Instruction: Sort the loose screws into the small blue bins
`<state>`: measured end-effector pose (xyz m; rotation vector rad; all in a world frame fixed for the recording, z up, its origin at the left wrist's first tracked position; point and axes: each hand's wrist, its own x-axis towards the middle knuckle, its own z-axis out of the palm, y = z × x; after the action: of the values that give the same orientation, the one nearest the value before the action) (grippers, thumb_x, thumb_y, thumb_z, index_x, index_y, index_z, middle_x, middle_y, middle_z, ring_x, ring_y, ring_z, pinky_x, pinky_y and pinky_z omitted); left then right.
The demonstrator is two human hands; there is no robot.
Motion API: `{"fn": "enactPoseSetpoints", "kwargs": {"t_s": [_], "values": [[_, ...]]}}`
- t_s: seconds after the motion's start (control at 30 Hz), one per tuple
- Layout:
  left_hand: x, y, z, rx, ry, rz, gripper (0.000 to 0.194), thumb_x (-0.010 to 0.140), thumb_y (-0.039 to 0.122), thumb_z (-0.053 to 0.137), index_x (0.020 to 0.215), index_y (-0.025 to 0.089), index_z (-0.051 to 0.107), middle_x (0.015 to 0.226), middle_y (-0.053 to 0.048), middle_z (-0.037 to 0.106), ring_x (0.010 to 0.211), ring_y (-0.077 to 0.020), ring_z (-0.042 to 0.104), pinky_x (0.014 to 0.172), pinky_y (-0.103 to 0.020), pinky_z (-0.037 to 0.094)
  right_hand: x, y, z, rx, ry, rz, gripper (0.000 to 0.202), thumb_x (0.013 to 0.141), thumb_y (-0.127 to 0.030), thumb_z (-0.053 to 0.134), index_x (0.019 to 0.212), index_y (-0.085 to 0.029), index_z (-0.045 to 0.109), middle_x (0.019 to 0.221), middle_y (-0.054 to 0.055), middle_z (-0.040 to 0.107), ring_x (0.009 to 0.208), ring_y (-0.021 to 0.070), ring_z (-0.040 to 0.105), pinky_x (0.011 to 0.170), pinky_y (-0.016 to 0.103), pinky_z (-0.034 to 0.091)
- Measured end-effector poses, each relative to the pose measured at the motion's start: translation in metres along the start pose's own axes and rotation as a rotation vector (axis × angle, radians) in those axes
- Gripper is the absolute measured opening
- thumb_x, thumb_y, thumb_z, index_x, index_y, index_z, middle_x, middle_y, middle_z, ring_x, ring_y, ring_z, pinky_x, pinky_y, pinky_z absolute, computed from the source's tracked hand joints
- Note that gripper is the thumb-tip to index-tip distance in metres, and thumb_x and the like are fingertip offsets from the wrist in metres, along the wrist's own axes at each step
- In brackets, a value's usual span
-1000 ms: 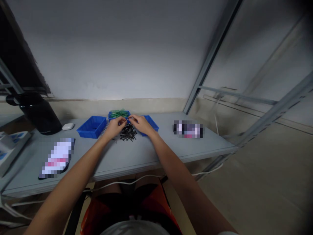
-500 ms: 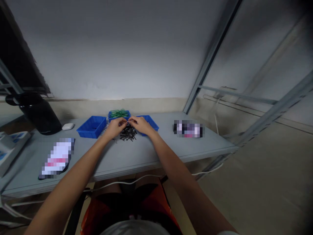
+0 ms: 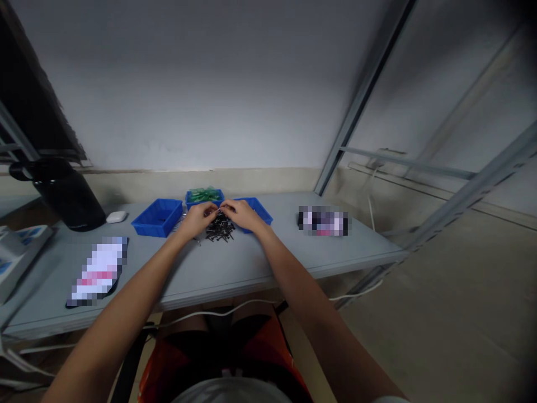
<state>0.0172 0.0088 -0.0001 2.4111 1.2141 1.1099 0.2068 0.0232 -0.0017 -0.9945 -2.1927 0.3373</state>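
Note:
Over a pile of dark screws [image 3: 220,229] on the table, my two hands meet with fingertips almost touching. My left hand [image 3: 198,217] is closed in a pinch; what sits between its fingers is too small to name. Also pinching, my right hand [image 3: 240,212] comes in from the other side, partly in front of a blue tray [image 3: 262,210]. Behind my hands stands a blue bin [image 3: 188,202] holding green pieces [image 3: 205,194]. To the left is another blue tray [image 3: 157,226]. Some silvery slender pieces lie beside my left hand, mostly hidden by it.
A black bottle [image 3: 69,196] and a white earbud case [image 3: 116,216] stand at the back left. A blurred-out phone-like object [image 3: 98,271] lies front left, another blurred object [image 3: 323,221] at right. A power strip [image 3: 20,252] is at the far left; a white cable [image 3: 251,302] hangs below the table edge.

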Motion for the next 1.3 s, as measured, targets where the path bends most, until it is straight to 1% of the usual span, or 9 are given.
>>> {"fn": "enactPoseSetpoints", "kwargs": {"t_s": [0.27,0.5,0.6,0.8,0.97,1.07,1.13,1.23,1.3], "values": [[0.0,-0.001,0.0,0.009,-0.006,0.0,0.02,0.087,0.03,0.053,0.09,0.016,0.067,0.085,-0.006,0.071,0.073,-0.0182,0.063,0.069,-0.029,0.048,0.0,-0.001,0.0,-0.014,0.003,0.003,0.022,0.094,-0.028,0.047,0.099,-0.022,0.067,0.079,0.001,0.066,0.068,0.0136,0.055,0.066,0.026,0.037],[0.0,-0.002,0.001,0.002,-0.009,-0.001,0.021,0.087,0.03,0.053,0.091,0.015,0.067,0.085,-0.005,0.071,0.072,-0.017,0.063,0.068,-0.028,0.047,0.0,0.0,0.0,0.001,0.018,-0.02,0.02,0.093,-0.026,0.049,0.096,-0.02,0.068,0.079,0.001,0.067,0.068,0.0127,0.055,0.065,0.024,0.037],[0.001,-0.003,0.0,0.0,0.017,-0.005,0.02,0.087,0.03,0.054,0.09,0.015,0.068,0.087,-0.005,0.072,0.074,-0.017,0.063,0.07,-0.028,0.048,0.001,0.0,0.0,0.003,0.031,-0.023,0.02,0.094,-0.028,0.049,0.095,-0.021,0.068,0.077,0.001,0.067,0.067,0.0127,0.056,0.065,0.025,0.037],[0.003,-0.007,-0.004,0.022,0.095,-0.001,0.015,0.087,0.024,0.056,0.088,0.016,0.068,0.089,-0.006,0.072,0.081,-0.0179,0.064,0.075,-0.03,0.049,0.0,-0.001,-0.003,-0.005,0.1,0.017,0.019,0.094,-0.03,0.05,0.092,-0.022,0.067,0.075,0.001,0.067,0.065,0.0137,0.057,0.066,0.026,0.04],[0.003,-0.012,-0.004,0.032,0.089,0.022,0.013,0.087,0.021,0.056,0.087,0.016,0.068,0.088,-0.006,0.071,0.08,-0.0174,0.064,0.075,-0.029,0.049,0.0,-0.001,-0.005,0.006,0.155,0.025,0.017,0.094,-0.029,0.05,0.093,-0.022,0.066,0.082,0.001,0.07,0.073,0.0141,0.06,0.072,0.026,0.042],[0.004,-0.014,-0.005,0.045,0.102,0.029,0.012,0.087,0.02,0.056,0.086,0.015,0.066,0.087,-0.006,0.07,0.08,-0.0175,0.064,0.076,-0.03,0.049,0.001,0.001,-0.005,-0.008,0.138,0.044,0.019,0.094,-0.031,0.049,0.093,-0.022,0.066,0.078,0.001,0.069,0.069,0.0139,0.059,0.07,0.026,0.042],[0.004,-0.014,-0.006,0.054,0.14,0.028,0.011,0.087,0.019,0.055,0.086,0.015,0.065,0.086,-0.006,0.069,0.081,-0.0175,0.063,0.077,-0.03,0.049,0.0,0.002,-0.004,-0.018,0.108,0.044,0.02,0.094,-0.031,0.049,0.092,-0.022,0.066,0.077,0.001,0.068,0.068,0.0136,0.058,0.068,0.026,0.042],[0.003,-0.011,-0.006,0.033,0.196,0.027,0.011,0.088,0.021,0.054,0.087,0.016,0.064,0.086,-0.005,0.068,0.081,-0.0171,0.063,0.075,-0.029,0.049,0.0,0.0,-0.001,-0.036,0.037,0.018,0.017,0.092,-0.028,0.051,0.092,-0.022,0.067,0.077,0.002,0.068,0.07,0.014,0.059,0.067,0.026,0.041],[0.002,-0.007,-0.006,0.003,0.206,0.042,0.011,0.088,0.022,0.054,0.088,0.016,0.063,0.087,-0.005,0.068,0.081,-0.0169,0.062,0.074,-0.028,0.05,-0.001,-0.002,0.002,-0.061,-0.017,-0.003,0.015,0.091,-0.025,0.053,0.093,-0.022,0.068,0.079,0.002,0.068,0.072,0.0144,0.06,0.067,0.026,0.041]]}}
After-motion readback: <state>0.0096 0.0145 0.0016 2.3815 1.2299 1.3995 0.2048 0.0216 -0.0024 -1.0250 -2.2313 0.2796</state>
